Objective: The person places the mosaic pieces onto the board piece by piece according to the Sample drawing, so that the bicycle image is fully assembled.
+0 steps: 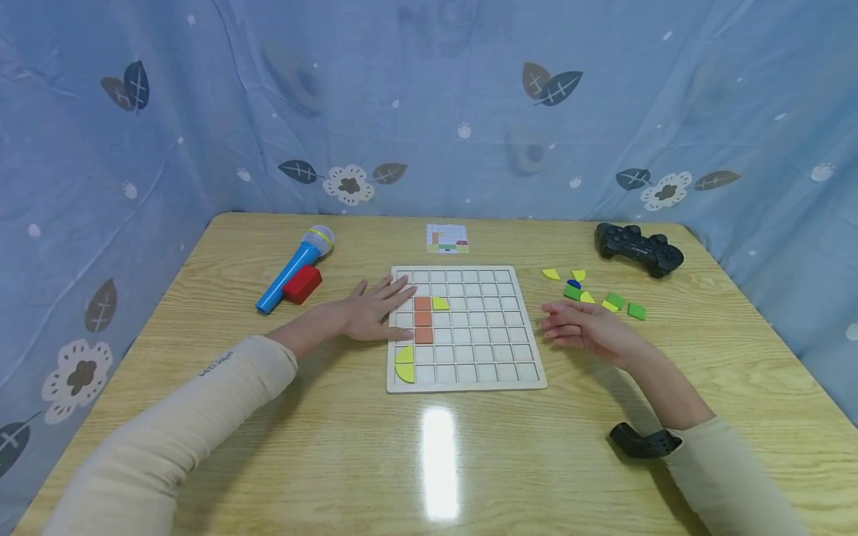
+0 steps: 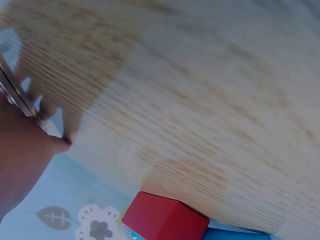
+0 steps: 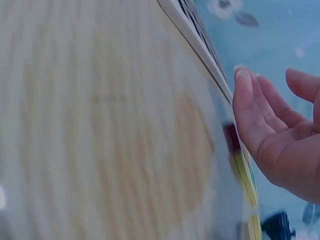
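A: Where is the grid board (image 1: 469, 386), please?

B: It lies flat in the middle of the table (image 1: 335, 447). Three orange squares (image 1: 423, 318) are set on it in one column, toward its left side. A yellow piece (image 1: 439, 304) is immediately right of the farthest square, and two yellow quarter pieces (image 1: 404, 372) occupy the near left corner.

A: And how is the left hand (image 1: 375, 311)?

B: It rests over the left edge of the board, with the fingers spread wide.

A: What about the right hand (image 1: 590, 327)?

B: It is just to the right of the board. Its fingers are loosely bent and hold nothing.

A: Which things are around it?

B: Loose pieces (image 1: 573, 292), yellow, green and blue, lie near it on its far side. A black game controller (image 1: 639, 250) is farther, at the far right.

A: And elsewhere?

B: On the left lies a microphone (image 1: 291, 275), with a red block (image 1: 302, 284) just beside it. A small card (image 1: 447, 239) lies beyond the board.
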{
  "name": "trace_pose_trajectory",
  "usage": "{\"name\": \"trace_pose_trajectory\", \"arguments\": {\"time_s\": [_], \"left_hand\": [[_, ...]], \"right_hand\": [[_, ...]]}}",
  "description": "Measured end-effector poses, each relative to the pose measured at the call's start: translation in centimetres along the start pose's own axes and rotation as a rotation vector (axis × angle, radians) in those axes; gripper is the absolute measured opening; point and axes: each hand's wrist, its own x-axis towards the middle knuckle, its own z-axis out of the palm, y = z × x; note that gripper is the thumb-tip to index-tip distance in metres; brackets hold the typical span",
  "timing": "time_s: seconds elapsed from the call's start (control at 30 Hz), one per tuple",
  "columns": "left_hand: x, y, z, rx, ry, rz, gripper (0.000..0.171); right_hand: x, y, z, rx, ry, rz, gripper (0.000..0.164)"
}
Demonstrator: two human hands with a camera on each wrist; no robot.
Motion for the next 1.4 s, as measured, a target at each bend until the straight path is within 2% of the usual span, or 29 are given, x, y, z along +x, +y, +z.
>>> {"name": "trace_pose_trajectory", "arguments": {"time_s": [0.07,0.2,0.47,0.63,0.8,0.97,1.2,1.4], "left_hand": [[0.1,0.0,0.0,-0.002,0.001,0.000,0.090],[0.1,0.0,0.1,-0.011,0.005,0.004,0.091],[0.1,-0.1,0.1,-0.011,0.012,-0.002,0.091],[0.3,-0.3,0.4,-0.022,0.015,-0.017,0.093],[0.2,-0.2,0.3,-0.025,0.024,-0.007,0.093],[-0.1,0.1,0.0,-0.020,0.023,0.001,0.091],[-0.3,0.2,-0.1,-0.027,0.018,-0.008,0.091],[-0.1,0.1,0.1,-0.022,0.029,0.004,0.091]], "right_hand": [[-0.7,-0.1,-1.0,0.017,0.046,-0.003,0.050],[-1.8,-0.2,-2.7,-0.035,0.139,-0.003,0.048],[-2.6,0.1,-4.5,-0.213,0.246,0.011,0.057],[-2.5,0.1,-4.3,-0.321,0.284,0.027,0.058],[-2.2,0.0,-3.6,-0.538,0.312,0.026,0.057],[-1.7,0.0,-2.7,-0.715,0.342,-0.026,0.054],[-0.9,0.2,-1.8,-0.788,0.395,-0.061,0.053],[-0.7,0.4,-1.7,-0.818,0.393,-0.082,0.047]]}}
